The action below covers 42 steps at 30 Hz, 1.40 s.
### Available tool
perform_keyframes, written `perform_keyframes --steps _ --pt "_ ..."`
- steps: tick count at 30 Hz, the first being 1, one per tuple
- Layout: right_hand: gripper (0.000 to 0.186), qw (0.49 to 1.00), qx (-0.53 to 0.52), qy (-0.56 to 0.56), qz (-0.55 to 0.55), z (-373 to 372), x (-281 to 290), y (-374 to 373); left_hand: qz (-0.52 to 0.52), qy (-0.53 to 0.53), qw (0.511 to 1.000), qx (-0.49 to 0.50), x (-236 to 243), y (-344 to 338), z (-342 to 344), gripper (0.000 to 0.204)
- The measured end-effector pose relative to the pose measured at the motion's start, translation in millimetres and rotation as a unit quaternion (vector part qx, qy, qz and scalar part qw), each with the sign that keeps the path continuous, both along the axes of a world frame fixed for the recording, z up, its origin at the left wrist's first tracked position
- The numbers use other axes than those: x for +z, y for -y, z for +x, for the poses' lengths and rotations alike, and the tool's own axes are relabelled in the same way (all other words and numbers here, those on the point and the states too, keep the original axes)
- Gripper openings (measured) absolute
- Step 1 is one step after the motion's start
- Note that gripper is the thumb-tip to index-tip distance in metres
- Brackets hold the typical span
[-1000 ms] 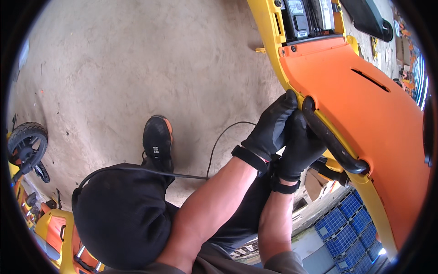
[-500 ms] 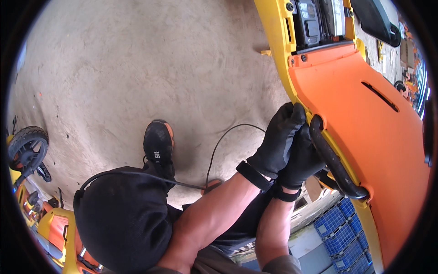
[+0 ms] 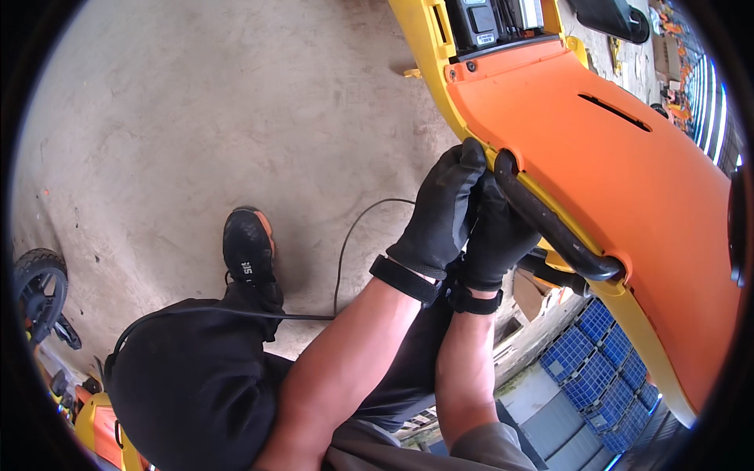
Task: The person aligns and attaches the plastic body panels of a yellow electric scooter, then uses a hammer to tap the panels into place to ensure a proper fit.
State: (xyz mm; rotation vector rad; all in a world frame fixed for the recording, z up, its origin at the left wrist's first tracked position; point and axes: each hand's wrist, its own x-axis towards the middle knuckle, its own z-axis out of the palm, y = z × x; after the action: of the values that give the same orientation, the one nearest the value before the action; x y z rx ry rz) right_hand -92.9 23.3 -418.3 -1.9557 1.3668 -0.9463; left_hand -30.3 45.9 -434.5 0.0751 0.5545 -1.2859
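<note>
A large yellow vehicle body (image 3: 432, 71) with an orange panel (image 3: 636, 188) runs down the right side, a black bar handle (image 3: 558, 220) along its left edge. My left hand (image 3: 436, 208), in a black glove, has its fingers bent and pressed to the yellow edge beside the handle's upper end. My right hand (image 3: 495, 235), also gloved, is closed just behind it, against the underside of that edge by the handle. What both hold is hidden. A thin black cable (image 3: 353, 224) loops below my left hand.
My shoe (image 3: 247, 243) stands on the concrete floor (image 3: 181, 141). A wheel (image 3: 39, 290) and an orange-yellow body (image 3: 102, 432) are at lower left, stacked blue crates (image 3: 597, 369) at lower right, electronics (image 3: 487, 20) in the body's top compartment, and clutter along the far right.
The view has shifted, so the vehicle body and my hands sit further left and higher than half a second ago. My hands remain at the same spot on the edge.
</note>
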Motion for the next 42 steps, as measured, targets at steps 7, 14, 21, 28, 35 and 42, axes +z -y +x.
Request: perform_keyframes --steps 7,14,21,28,35,42 --pt "0.033 0.998 -0.014 0.053 0.005 -10 -8 5 -0.028 0.124 0.992 -0.021 22 7 20 0.055" --pt "0.032 0.998 0.03 0.031 0.055 -20 21 -3 -0.032 0.116 0.992 -0.036 34 10 25 0.043" --pt "0.028 0.997 0.048 -0.057 0.01 -49 56 8 -0.032 0.11 0.993 -0.039 31 12 24 0.035" --pt "0.036 0.985 0.093 0.001 -0.146 -46 46 22 0.017 0.125 0.992 -0.02 43 13 27 0.04" --pt "0.032 0.983 0.074 -0.043 -0.16 -50 46 26 0.0 0.167 0.986 0.02 33 22 16 0.045" --pt "0.032 0.984 0.06 -0.079 -0.148 -45 45 20 -0.056 0.089 0.994 0.032 38 18 15 0.035"
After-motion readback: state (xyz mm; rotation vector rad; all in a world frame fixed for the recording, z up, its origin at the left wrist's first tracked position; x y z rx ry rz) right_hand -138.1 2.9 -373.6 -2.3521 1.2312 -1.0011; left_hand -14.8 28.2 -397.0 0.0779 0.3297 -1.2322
